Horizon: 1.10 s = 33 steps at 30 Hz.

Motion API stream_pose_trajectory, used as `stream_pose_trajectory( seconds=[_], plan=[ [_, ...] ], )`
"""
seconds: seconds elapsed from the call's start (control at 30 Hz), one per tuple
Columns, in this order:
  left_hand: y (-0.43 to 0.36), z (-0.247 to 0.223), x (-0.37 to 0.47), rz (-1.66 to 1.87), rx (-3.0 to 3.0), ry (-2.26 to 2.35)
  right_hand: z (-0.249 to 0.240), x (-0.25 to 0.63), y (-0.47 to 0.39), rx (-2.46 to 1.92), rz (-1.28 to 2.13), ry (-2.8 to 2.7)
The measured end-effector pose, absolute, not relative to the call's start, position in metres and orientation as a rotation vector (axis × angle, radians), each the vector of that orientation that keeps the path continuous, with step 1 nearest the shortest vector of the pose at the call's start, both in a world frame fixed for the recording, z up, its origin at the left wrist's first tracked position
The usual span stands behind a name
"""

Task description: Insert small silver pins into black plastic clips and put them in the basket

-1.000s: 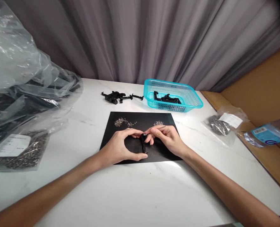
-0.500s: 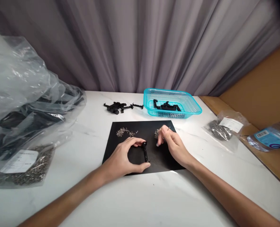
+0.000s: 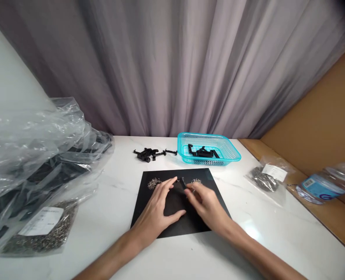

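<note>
My right hand (image 3: 209, 204) pinches a small black plastic part (image 3: 183, 182) above the black mat (image 3: 186, 226). Facing it, my left hand (image 3: 157, 212) has its thumb and fingers spread apart. The left index fingertip is close to the part's upper end; whether they touch I cannot tell. Small metal screws form a heap (image 3: 153, 183) beyond my left hand. A second screw heap (image 3: 196, 181) is just behind my right fingers and partly hidden by them.
A blue basket (image 3: 236, 157) holds several black parts. More black parts (image 3: 145, 154) lie left of it. A bag of screws (image 3: 48, 229) and large plastic bags (image 3: 58, 155) are at left. Another screw bag (image 3: 265, 179) and a water bottle (image 3: 325, 186) are at right.
The black part has passed from my left hand to my right. My left hand has let go and opened. My right hand has moved left from the screw heap; the view has tilted up.
</note>
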<state>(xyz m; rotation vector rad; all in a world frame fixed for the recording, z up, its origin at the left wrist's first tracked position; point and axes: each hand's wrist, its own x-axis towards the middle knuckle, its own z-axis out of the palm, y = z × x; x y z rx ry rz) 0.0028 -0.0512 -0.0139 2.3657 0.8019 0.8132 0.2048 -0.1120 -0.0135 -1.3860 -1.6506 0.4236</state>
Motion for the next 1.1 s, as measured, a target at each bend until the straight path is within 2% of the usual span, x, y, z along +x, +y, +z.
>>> stream_pose_trajectory(
  seconds=[0.07, 0.17, 0.2, 0.37, 0.5, 0.63, 0.7, 0.9, 1.1],
  plan=[
    [-0.050, -0.014, 0.001, 0.796, 2.363, 0.835, -0.002, 0.230, -0.098, -1.431, 0.282, -1.606],
    [-0.048, -0.011, 0.000, 0.786, 2.400, 0.825, 0.016, 0.275, -0.071, -1.740, -0.276, -1.710],
    [-0.048, -0.010, -0.001, 0.795, 2.412, 0.815, 0.020, 0.288, -0.062, -1.796, -0.319, -1.713],
    [-0.042, -0.005, -0.001, 0.858, 2.413, 0.824, 0.024, 0.311, -0.039, -1.940, -0.370, -1.721],
    [-0.036, -0.005, -0.003, 1.030, 2.316, 0.929, 0.016, 0.269, -0.053, -1.957, -0.463, -1.658],
    [-0.032, -0.003, -0.006, 1.154, 2.252, 1.044, 0.010, 0.202, -0.049, -1.934, -0.271, -2.228],
    [-0.029, -0.002, -0.008, 1.179, 2.209, 1.084, 0.007, 0.176, -0.028, -1.960, -0.212, -2.292],
    [-0.024, -0.001, -0.012, 1.182, 2.172, 1.114, 0.003, 0.148, 0.044, -2.237, -0.206, -2.074],
    [-0.027, -0.004, -0.007, 1.122, 2.234, 1.074, -0.003, 0.144, 0.048, -2.385, -0.201, -1.928]
  ],
)
